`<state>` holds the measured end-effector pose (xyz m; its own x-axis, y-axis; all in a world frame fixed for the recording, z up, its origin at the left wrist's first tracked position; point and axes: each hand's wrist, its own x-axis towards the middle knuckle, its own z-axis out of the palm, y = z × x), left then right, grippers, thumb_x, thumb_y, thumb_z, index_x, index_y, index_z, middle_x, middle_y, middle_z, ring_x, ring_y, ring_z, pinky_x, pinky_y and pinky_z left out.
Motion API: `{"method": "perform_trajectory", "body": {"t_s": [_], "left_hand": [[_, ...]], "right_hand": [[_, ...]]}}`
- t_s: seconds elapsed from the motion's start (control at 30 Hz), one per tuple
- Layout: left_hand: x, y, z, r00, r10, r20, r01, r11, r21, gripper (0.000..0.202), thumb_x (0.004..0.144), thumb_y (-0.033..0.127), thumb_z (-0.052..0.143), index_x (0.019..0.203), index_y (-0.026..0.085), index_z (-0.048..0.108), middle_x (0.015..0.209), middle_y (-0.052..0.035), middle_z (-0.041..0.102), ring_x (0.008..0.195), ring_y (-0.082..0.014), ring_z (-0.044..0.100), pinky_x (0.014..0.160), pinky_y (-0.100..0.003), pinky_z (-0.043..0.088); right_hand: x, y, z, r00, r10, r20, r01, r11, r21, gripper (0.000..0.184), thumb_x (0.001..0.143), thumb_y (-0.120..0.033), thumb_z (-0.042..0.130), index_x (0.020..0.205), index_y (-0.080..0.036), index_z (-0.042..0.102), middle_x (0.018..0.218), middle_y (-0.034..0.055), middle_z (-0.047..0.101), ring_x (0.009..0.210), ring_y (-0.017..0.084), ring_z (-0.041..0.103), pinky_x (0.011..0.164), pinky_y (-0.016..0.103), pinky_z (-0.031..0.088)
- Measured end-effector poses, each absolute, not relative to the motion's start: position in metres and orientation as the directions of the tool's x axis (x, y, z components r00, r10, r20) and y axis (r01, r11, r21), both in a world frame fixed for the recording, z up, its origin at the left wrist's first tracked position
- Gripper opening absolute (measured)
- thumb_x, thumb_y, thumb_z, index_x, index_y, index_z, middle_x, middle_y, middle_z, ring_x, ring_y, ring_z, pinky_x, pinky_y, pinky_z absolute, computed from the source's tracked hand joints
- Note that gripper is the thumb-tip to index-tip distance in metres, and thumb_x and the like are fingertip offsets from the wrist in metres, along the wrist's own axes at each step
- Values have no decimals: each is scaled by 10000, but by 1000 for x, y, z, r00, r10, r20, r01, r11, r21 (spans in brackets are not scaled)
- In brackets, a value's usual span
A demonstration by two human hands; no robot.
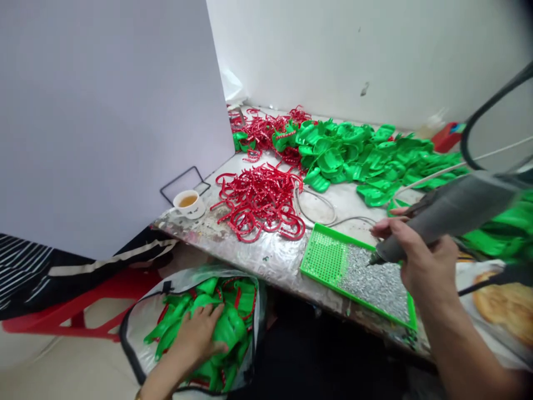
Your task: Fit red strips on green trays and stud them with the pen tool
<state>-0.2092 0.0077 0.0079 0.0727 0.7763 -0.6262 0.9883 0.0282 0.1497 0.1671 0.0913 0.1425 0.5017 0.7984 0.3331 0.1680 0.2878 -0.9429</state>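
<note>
Driver in R hand, fingers wrapped round it, tip over green tray w/ small silver bits on tabletop. L hand in bag of green/red pcs, fingers part spread; grip unclear. Cup w/ amber liquid, dark marks illegible.

Bright, cool, fairly even light, apparently from overhead. Pale wall well lit; panel at left greyer, flat in tone. White glare patches on the desk; small highlights on glossy green pieces. Deep shadow under the desk, detail lost. Powered driver blurred toward its rear; left hand slightly soft. Top right corner dark. Wide-angle stretch toward edges.
</note>
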Motion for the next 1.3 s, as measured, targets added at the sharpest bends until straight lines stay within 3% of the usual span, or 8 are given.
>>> {"method": "perform_trajectory", "body": {"t_s": [0.2, 0.33, 0.5, 0.6, 0.8, 1.07, 1.17, 1.3], "left_hand": [[-150, 106, 75, 489, 870, -67, 579, -266, 771, 526, 776, 447, 597, 1264, 259, 539, 1262, -95, 582, 1116, -258, 542, 997, -389, 370], [-51, 207, 96, 541, 819, 192, 487, -492, 722, 477, 797, 370, 614, 1229, 179, 548, 1178, -114, 593, 1022, -219, 565, 943, -346, 416], [49, 311, 99, 448, 877, 173, 605, -440, 664, 439, 783, 252, 642, 1174, 81, 536, 1225, -173, 510, 1122, -250, 500, 996, -404, 377], [76, 340, 94, 367, 921, 129, 676, -360, 643, 403, 830, 295, 601, 1186, 124, 523, 1225, -126, 526, 1084, -237, 535, 934, -456, 438], [71, 350, 88, 275, 956, 105, 713, -276, 644, 364, 874, 361, 541, 1173, 153, 536, 1183, -95, 561, 1023, -204, 571, 864, -424, 494], [-17, 261, 111, 416, 873, 254, 505, -454, 734, 216, 838, 192, 499, 1047, 159, 542, 942, -32, 559, 845, -132, 512, 768, -270, 432], [-50, 192, 113, 582, 783, 220, 293, -455, 841, 169, 834, 231, 511, 985, 166, 548, 875, -12, 539, 777, -121, 487, 698, -241, 410], [-73, 119, 104, 717, 675, 175, 46, -296, 954, 102, 840, 240, 518, 883, 172, 580, 898, -31, 532, 822, -141, 479, 755, -266, 392]], "right_hand": [[191, 99, 132, 532, 765, 363, 181, 316, -931, 388, 703, -385, 732, 1033, -194, 662, 1013, 80, 674, 997, 253, 629, 947, 472, 463], [194, 107, 128, 574, 733, 366, 177, 325, -929, 401, 710, -400, 723, 1044, -188, 660, 1030, 78, 673, 1026, 259, 620, 977, 491, 433], [198, 112, 127, 576, 728, 371, 192, 320, -928, 452, 711, -403, 717, 1092, -176, 629, 1043, 78, 667, 1024, 252, 614, 964, 455, 441], [203, 113, 124, 578, 729, 367, 185, 321, -929, 412, 714, -396, 712, 1059, -183, 638, 1004, 71, 672, 985, 243, 622, 934, 424, 453], [213, 105, 120, 545, 747, 379, 246, 290, -925, 316, 741, -395, 686, 980, -190, 653, 951, 62, 666, 954, 233, 618, 882, 391, 462], [183, 66, 115, 671, 613, 417, 379, 200, -904, 381, 800, -405, 627, 1126, -210, 601, 1161, 86, 616, 1084, 231, 573, 972, 396, 410], [168, 63, 111, 556, 816, 156, 198, 53, -979, 383, 835, -495, 552, 1100, -223, 603, 1085, 85, 655, 943, 227, 631, 775, 347, 487], [148, 58, 102, 14, 949, -314, 35, -314, -949, 421, 798, -515, 602, 1119, -244, 618, 1052, 74, 669, 895, 226, 645, 667, 311, 504]]}}
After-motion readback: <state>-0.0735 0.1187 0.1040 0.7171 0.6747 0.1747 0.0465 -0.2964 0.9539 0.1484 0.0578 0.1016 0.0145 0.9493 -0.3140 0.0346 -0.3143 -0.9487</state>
